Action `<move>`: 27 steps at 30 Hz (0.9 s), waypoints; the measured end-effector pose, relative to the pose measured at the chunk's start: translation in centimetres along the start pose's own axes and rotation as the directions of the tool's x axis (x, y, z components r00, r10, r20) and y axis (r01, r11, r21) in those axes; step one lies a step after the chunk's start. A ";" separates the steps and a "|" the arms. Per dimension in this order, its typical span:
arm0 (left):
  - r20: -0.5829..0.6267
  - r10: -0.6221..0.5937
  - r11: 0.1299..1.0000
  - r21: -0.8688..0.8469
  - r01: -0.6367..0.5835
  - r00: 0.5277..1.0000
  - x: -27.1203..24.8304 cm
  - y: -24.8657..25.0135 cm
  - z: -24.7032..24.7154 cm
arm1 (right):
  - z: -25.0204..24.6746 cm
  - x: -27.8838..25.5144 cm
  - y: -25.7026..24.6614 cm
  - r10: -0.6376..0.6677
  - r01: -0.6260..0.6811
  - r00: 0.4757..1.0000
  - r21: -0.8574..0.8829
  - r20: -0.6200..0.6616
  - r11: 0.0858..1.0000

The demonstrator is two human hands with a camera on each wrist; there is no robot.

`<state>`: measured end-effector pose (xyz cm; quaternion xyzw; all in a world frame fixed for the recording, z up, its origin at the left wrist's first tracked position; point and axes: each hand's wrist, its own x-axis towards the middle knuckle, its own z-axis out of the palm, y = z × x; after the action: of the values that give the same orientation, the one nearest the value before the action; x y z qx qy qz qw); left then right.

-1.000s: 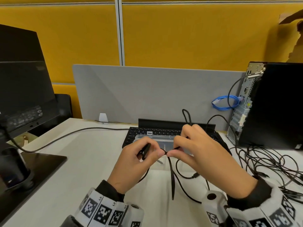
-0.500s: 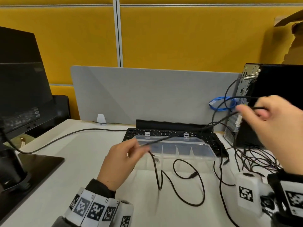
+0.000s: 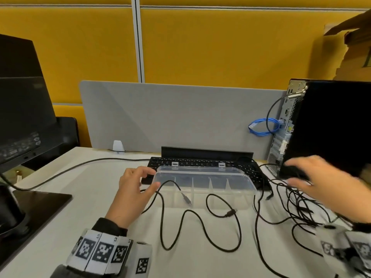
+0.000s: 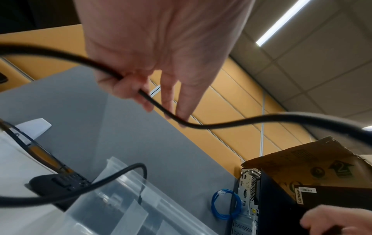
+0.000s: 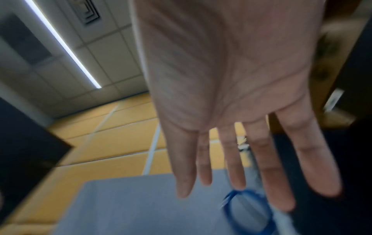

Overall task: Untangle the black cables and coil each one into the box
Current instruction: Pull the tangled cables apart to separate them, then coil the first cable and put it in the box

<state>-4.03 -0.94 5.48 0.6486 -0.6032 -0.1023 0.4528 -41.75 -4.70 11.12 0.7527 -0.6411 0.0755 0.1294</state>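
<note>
Black cable (image 4: 112, 72) pinched in left fingers (image 4: 128, 93).

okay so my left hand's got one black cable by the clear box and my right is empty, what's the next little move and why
Probably bring the right hand back to the black cable that the left hand pinches, and start looping it. That hand is open with fingers spread, holding nothing, over the tangled pile by the computer tower. The held cable trails loose across the desk in front of the clear box, one end already inside.
</note>
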 end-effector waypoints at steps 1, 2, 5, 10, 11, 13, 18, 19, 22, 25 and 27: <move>0.036 0.002 1.000 0.012 -0.002 0.999 0.0 -0.1 0.0 | 0.3 -0.1 -1.5 -0.134 0.132 0.989 0.034 0.068 0.991; 0.071 0.004 1.000 0.003 -0.004 0.997 -0.1 -0.2 0.0 | 0.3 -0.6 -3.4 -0.213 0.199 0.956 0.090 0.202 0.976; 0.146 0.043 0.999 -0.032 -0.038 0.988 -0.2 0.0 0.1 | 1.0 -0.7 -6.7 -0.302 0.237 0.881 0.215 0.364 0.948; 0.130 0.155 0.987 -0.048 -0.150 0.979 -0.6 1.2 0.3 | 2.7 0.2 -10.9 -0.298 0.236 0.851 0.190 0.432 0.953; 0.129 0.169 0.985 -0.063 -0.162 0.977 -0.6 1.5 0.2 | 3.0 0.3 -11.2 -0.326 0.242 0.841 0.238 0.432 0.940; 0.113 0.177 0.980 -0.107 -0.166 0.978 -0.7 2.1 -0.1 | 2.9 0.4 -11.1 -0.387 0.135 0.818 0.513 0.424 0.847; 0.015 0.142 0.970 -0.201 -0.136 0.990 0.2 3.4 -1.9 | -1.1 1.2 -6.6 -0.116 -0.042 0.989 0.916 0.095 0.400; 0.016 0.155 0.969 -0.196 -0.149 0.988 0.4 3.7 -2.3 | -1.8 1.3 -5.2 -0.011 -0.006 1.000 0.905 0.011 0.426; 0.025 0.214 0.964 -0.166 -0.207 0.976 1.5 5.7 -3.7 | -2.1 1.8 -0.9 0.253 -0.030 0.948 0.733 -0.195 0.679; 0.015 0.316 0.935 -0.174 -0.309 0.949 2.9 8.6 -3.9 | -1.7 2.1 0.2 0.328 -0.230 0.886 0.302 -0.329 0.925; -0.005 0.392 0.901 -0.203 -0.385 0.920 3.1 10.9 -2.7 | -2.7 2.3 -2.2 0.232 -0.105 0.889 0.316 -0.396 0.943</move>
<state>-8.87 -0.92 16.05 0.4648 -0.7149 -0.0816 0.5160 -39.02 -5.78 14.08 0.6692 -0.6429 0.3413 0.1496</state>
